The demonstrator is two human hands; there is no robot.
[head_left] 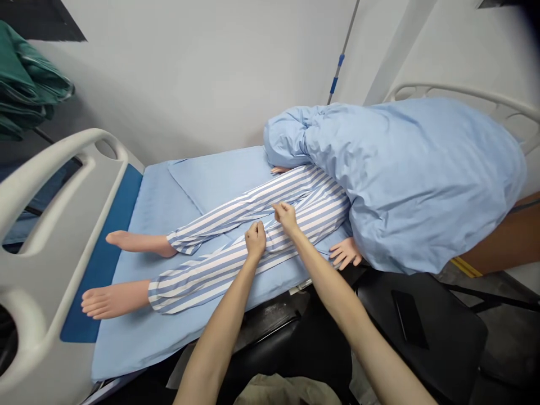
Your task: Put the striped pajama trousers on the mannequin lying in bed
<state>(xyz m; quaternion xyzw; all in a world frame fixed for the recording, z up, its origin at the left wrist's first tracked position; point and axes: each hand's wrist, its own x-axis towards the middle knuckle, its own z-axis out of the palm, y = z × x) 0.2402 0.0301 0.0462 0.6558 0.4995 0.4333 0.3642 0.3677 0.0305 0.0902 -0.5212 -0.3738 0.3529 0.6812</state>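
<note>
My left hand (255, 241) is closed in a fist, thumb uppermost, over the near thigh of the blue-and-white striped trousers (202, 279). Slightly farther away and to its right, my right hand (286, 217) is closed in a pinch above the same trousers. The fingers hide whatever either hand may hold, and no cloth is visibly lifted. A manikin wears the trousers and lies on the bed, its bare foot (113, 299) to the left. Its near hand (346, 252) rests palm down by the mattress edge. A bunched light-blue quilt (422, 174) hides its upper body.
A light-blue sheet (211, 174) covers the mattress. The bed's footboard (71, 236) rises at left, the headboard (464, 93) at right. A black chair (455, 315) with a dark phone-like slab (409, 319) stands near. A thin pole (337, 73) leans by the wall; green cloth (29, 84) hangs left.
</note>
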